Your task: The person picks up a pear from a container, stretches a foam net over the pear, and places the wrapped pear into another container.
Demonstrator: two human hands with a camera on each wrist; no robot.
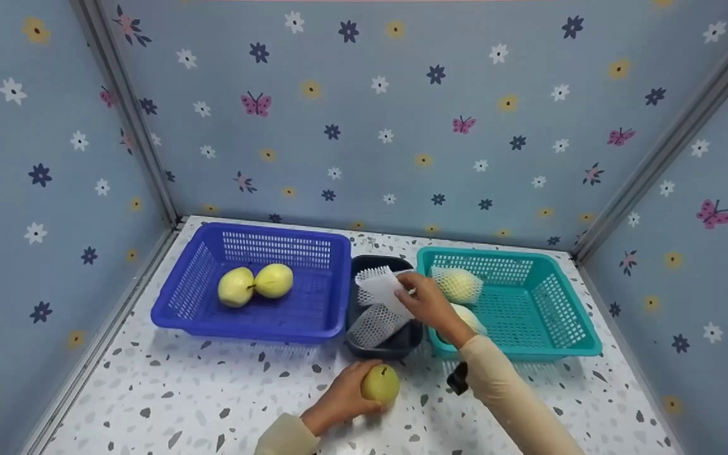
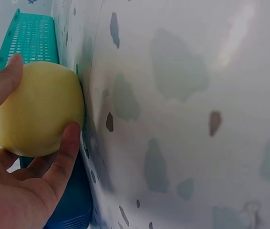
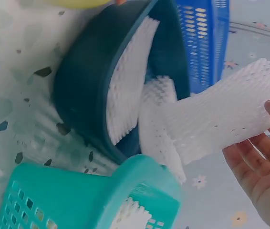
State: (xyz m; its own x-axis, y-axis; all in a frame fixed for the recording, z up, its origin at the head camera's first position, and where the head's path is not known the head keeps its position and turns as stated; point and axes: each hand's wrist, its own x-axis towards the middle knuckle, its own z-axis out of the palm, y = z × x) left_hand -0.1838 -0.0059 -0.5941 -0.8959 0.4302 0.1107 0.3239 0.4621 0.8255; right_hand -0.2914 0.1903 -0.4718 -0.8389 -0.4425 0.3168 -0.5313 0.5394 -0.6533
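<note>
Taking the dark bin point(image 1: 382, 354) as our clock centre in the head view, we see the left hand point(image 1: 344, 395) gripping a yellow-green pear point(image 1: 382, 384) at six o'clock. The right hand point(image 1: 430, 303), reaching in from four o'clock, pinches a white foam net point(image 1: 390, 296) over the bin, where a looser net point(image 1: 376, 325) lies. At nine o'clock we find a blue basket point(image 1: 256, 332) with two pears point(image 1: 236, 287); at three, a teal basket point(image 1: 547, 303) with a netted pear point(image 1: 459, 285).
</note>
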